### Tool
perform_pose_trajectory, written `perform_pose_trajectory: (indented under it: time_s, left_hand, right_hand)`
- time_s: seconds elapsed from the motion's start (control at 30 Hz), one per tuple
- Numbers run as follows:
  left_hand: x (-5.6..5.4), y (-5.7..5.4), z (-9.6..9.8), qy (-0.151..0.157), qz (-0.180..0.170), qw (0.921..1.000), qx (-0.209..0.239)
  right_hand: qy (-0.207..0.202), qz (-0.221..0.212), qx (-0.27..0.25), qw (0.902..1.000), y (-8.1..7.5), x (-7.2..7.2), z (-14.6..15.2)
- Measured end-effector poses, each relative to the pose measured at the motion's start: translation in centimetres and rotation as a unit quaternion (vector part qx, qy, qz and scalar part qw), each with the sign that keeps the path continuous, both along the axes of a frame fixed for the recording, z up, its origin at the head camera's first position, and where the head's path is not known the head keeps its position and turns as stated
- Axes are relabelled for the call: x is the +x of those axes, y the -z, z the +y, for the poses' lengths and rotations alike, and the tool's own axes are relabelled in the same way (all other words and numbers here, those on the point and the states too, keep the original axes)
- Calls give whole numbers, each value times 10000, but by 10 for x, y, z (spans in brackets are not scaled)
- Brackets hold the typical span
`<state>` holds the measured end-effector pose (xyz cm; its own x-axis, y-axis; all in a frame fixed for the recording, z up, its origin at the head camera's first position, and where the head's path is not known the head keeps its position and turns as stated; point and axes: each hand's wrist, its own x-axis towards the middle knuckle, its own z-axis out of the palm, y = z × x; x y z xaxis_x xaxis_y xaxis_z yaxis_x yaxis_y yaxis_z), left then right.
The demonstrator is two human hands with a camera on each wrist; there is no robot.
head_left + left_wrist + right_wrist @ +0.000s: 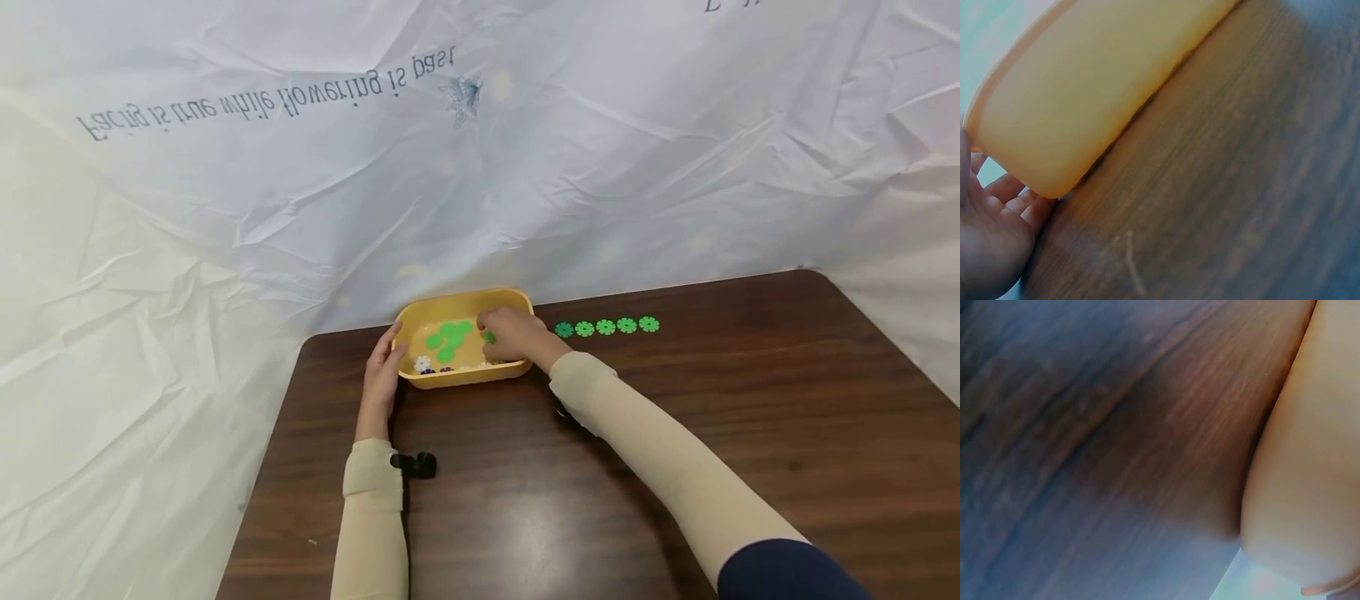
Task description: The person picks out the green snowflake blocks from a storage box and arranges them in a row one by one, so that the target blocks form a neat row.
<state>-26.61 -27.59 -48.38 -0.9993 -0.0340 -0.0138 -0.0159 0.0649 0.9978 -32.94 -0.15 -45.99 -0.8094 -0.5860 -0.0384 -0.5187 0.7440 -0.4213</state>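
Note:
Near the table's back edge stands a yellow plastic tub [463, 381]. My left hand [381, 375] grips its left end, thumb at the rim and fingers outside; the left wrist view shows this hand [991, 240] against the tub wall [1079, 106]. Over the tub's right rim reaches my right hand [513, 333], fingers bent downward inside. A green disc [490, 337] shows between its thumb and fingers; whether they pinch it I cannot tell. Several bright green notched discs [452, 335] lie in the tub, with a white disc [422, 363] and dark ones along the front wall.
Right of the tub, a row of several green notched discs [606, 327] lies on the brown wooden table [480, 500], the leftmost disc [564, 330] darker. White printed cloth [525, 167] hangs close behind the table. A black wrist device [415, 465] sticks out from the left sleeve.

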Motion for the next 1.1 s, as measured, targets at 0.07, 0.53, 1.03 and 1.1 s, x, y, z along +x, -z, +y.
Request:
perform_pose_trajectory:
  time_s: [0.07,0.53,1.03,1.1]
  left_hand:
    - [2,-2,3,41,40,10000,4]
    - [-15,23,-5,59,145,9998,141]
    - [-7,26,-8,-53,86,9998,-189]
    - [-7,27,-8,-61,57,9998,-166]
  right_hand:
    - [-82,63,-338,9994,-1,0,4]
    - [-1197,725,-170,9900,-28,2,18]
    - [-1196,1085,330,9863,-65,15,83]
    - [-1137,939,332,9885,-66,18,93]
